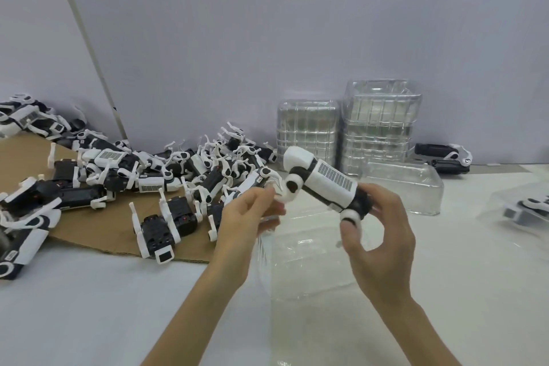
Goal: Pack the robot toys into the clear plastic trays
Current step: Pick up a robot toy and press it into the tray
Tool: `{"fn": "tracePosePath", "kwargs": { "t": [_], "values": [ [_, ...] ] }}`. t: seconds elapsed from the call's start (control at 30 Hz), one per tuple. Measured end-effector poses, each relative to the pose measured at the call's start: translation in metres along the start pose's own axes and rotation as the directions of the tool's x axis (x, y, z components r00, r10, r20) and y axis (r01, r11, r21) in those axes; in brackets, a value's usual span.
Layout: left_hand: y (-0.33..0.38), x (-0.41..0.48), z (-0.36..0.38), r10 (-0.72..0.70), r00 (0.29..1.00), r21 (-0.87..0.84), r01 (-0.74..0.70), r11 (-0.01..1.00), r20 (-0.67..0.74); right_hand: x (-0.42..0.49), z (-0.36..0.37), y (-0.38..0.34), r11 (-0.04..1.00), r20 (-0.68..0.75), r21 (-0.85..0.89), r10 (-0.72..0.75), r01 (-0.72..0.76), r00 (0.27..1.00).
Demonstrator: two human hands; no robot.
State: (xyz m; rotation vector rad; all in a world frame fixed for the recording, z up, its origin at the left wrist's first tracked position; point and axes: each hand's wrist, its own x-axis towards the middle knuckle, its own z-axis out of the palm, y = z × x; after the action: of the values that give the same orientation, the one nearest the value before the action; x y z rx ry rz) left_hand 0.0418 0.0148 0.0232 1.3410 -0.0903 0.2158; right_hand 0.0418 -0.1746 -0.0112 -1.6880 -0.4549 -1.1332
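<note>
The right hand (377,235) grips the robot toy (323,181) by its rear, and the left hand (246,217) pinches its front leg. A clear tray (300,261) lies at six o'clock below

The scene is seen through a single wide-angle view, taken from head height at the near edge of the white table (89,306) and aimed forward and down. The left hand (246,217) and right hand (383,235), with the robot toy (323,181) gripped between them, are framed close, just right of centre. The far wall (208,53) is taken in, with the toy pile (124,163) set at the left and the tray stacks (380,128) at the right.
</note>
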Motion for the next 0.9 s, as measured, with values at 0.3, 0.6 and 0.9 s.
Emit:
{"fn": "tracePosePath", "kwargs": {
  "t": [0.3,0.6,0.9],
  "values": [
    [-0.064,-0.015,-0.022,0.21,0.969,0.683,-0.241,0.69,0.13,0.017,-0.01,0.011,0.847,-0.063,0.223,0.507,-0.483,0.86],
    [-0.061,-0.015,-0.033,0.123,0.982,0.608,-0.187,0.771,0.146,0.007,-0.007,0.024,0.827,0.229,0.006,0.546,-0.562,0.806],
    [-0.061,-0.014,-0.031,0.152,0.975,0.602,-0.219,0.768,0.161,0.004,-0.002,0.02,0.821,0.315,-0.284,0.568,-0.496,0.76]
  ]
}}
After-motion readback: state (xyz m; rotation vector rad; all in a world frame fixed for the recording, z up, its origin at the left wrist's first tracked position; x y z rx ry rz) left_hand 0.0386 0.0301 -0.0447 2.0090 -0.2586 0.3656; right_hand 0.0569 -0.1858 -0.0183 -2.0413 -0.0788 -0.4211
